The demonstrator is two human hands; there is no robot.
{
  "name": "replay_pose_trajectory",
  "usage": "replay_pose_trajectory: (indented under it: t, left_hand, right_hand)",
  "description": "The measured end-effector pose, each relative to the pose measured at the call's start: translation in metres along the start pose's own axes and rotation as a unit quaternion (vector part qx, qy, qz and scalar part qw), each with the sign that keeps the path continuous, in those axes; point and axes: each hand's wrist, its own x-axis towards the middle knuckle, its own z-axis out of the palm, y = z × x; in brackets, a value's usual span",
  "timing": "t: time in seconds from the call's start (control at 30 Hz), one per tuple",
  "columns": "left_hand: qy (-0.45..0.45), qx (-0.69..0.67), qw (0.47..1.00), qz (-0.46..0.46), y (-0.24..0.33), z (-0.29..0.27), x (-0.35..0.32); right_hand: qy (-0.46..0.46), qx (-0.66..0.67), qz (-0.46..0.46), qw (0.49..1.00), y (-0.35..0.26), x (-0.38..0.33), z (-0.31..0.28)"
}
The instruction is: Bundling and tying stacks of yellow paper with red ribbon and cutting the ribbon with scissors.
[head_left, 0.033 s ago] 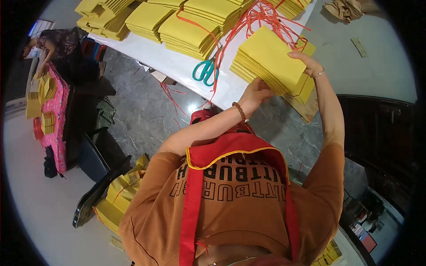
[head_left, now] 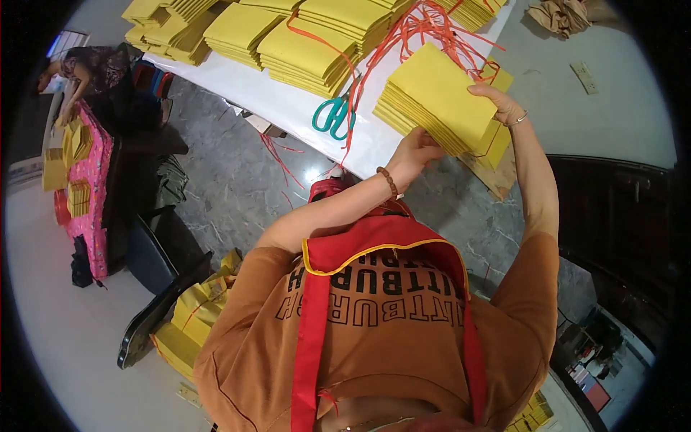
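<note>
A thick stack of yellow folded sheets [head_left: 437, 92] lies tilted at the right end of the white-covered table [head_left: 288, 108], its layered edges toward me. My right hand [head_left: 504, 105] grips the stack's right side, thumb on the top sheet and the other fingers partly hidden. At the near edge, my left hand [head_left: 417, 157] is closed on the lower layers with bent fingers; some fingertips are out of sight. More yellow folded pieces [head_left: 497, 147] show under the stack's right side, next to a red ribbon [head_left: 491, 72].
Green-handled scissors [head_left: 333, 117] lie left of the stack by tangled red ribbons [head_left: 425, 25]. Several yellow stacks [head_left: 306, 54] fill the table's far side. A black chair [head_left: 155, 248] stands left, near yellow bundles [head_left: 191, 317]. Another person [head_left: 90, 72] works at a pink-covered table [head_left: 101, 165].
</note>
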Motion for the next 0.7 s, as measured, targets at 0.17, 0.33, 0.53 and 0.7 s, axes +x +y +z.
replay_pose_trajectory:
  t: [0.17,0.33,0.53,0.7]
  left_hand:
    - [0.02,0.01,1.0,-0.01,-0.004,-0.002,0.003]
    - [0.019,0.0,0.999,-0.032,-0.002,-0.005,0.006]
    - [0.127,-0.012,0.992,-0.026,-0.007,-0.018,0.001]
    - [0.207,0.124,0.959,0.146,-0.001,-0.057,0.002]
  right_hand:
    - [-0.016,-0.015,-0.006,1.0,0.001,0.004,-0.004]
    - [0.042,-0.042,-0.008,0.998,0.003,0.005,0.0]
    - [-0.035,-0.043,-0.063,0.996,-0.002,-0.003,0.017]
    - [-0.042,-0.07,-0.042,0.996,-0.006,0.002,0.018]
